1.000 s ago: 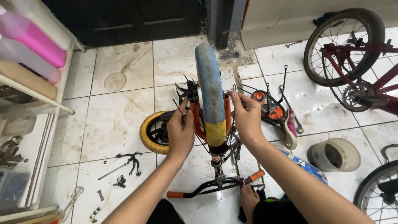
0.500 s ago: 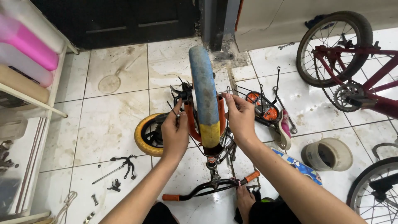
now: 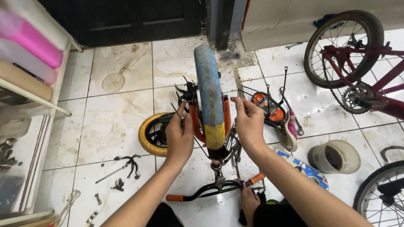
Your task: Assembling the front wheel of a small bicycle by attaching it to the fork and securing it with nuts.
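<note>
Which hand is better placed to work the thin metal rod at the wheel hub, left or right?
Left, probably. The left hand already pinches the thin metal rod beside the orange fork of the upturned blue-and-yellow wheel. The right hand is on the far side, steadying the fork.

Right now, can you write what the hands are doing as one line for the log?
left hand: on orange fork, left side | right hand: on fork, right side | blue-yellow wheel: upright between hands | bike: upside down, handlebar on floor
</note>
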